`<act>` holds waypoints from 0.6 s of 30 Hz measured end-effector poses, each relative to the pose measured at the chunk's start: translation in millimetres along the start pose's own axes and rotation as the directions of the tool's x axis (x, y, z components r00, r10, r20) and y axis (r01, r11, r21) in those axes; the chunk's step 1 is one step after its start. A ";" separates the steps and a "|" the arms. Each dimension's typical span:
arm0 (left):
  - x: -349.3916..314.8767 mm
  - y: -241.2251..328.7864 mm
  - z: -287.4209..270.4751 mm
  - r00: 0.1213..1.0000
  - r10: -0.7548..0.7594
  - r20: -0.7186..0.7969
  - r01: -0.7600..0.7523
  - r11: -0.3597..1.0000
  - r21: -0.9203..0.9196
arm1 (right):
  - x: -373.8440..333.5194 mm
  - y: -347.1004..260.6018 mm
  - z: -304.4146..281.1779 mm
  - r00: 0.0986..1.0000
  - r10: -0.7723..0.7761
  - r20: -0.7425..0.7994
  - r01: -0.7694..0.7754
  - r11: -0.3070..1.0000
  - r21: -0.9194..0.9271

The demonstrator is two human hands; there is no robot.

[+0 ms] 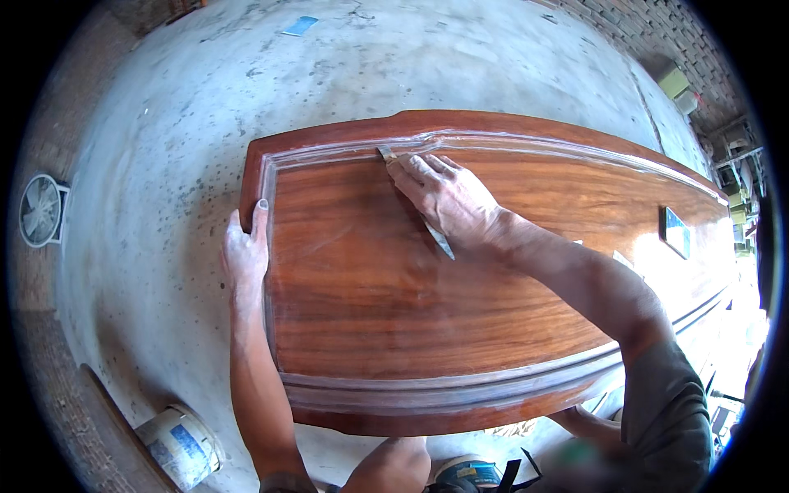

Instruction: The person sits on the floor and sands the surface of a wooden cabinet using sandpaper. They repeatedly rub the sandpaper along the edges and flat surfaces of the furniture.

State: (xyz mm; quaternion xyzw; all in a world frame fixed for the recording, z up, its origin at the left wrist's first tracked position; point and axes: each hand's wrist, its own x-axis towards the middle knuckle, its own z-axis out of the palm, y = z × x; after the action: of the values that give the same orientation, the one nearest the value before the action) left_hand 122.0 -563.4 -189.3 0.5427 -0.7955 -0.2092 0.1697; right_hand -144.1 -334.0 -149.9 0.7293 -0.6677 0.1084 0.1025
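Wooden panel (345,312), brown, moulded border; centre of frame.
Right hand (448,195), upper centre: grip clenched around slim pointed tool (440,240); left hand (245,253), centre left: grip clasping panel's edge.

Right sleeve (667,403) dark greyish, short, wrinkled, ends near the elbow; only a dark edge of the left sleeve (286,483) shows. Left hand (246,253) and right hand (450,193) ungloved, dusty, forearms uncovered. Bare knee (390,467) at lower edge, black strap ends (511,475) beside, attachment unclear.
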 end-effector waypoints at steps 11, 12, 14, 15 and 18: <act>-7.6 10.8 -7.4 1.000 0.013 0.010 -0.012 0.999 -0.053 | -25.1 38.5 -23.5 0.996 -0.027 0.083 0.022 0.998 0.065; -7.3 11.6 -9.0 0.999 0.012 0.033 -0.010 0.997 -0.079 | -24.4 38.3 -21.7 0.995 -0.029 0.090 0.028 1.000 0.010; -4.2 1.1 -5.6 1.000 0.015 0.028 -0.012 0.995 -0.096 | -23.4 39.5 -20.2 0.996 -0.052 0.076 0.053 0.998 -0.014; -2.8 -1.8 -4.3 1.000 0.016 0.026 -0.013 0.994 -0.105 | -23.5 40.1 -19.7 0.996 -0.063 0.070 0.065 0.998 -0.027; 0.0 -4.7 -3.3 1.000 0.017 0.017 -0.016 0.997 -0.072 | -22.9 40.0 -19.3 0.996 -0.054 0.069 0.056 0.998 -0.022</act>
State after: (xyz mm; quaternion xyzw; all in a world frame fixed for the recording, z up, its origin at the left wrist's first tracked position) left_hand 127.4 -565.4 -189.0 0.5278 -0.7935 -0.2408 0.1840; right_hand -186.3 -310.0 -138.0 0.7495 -0.6517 0.0722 0.0914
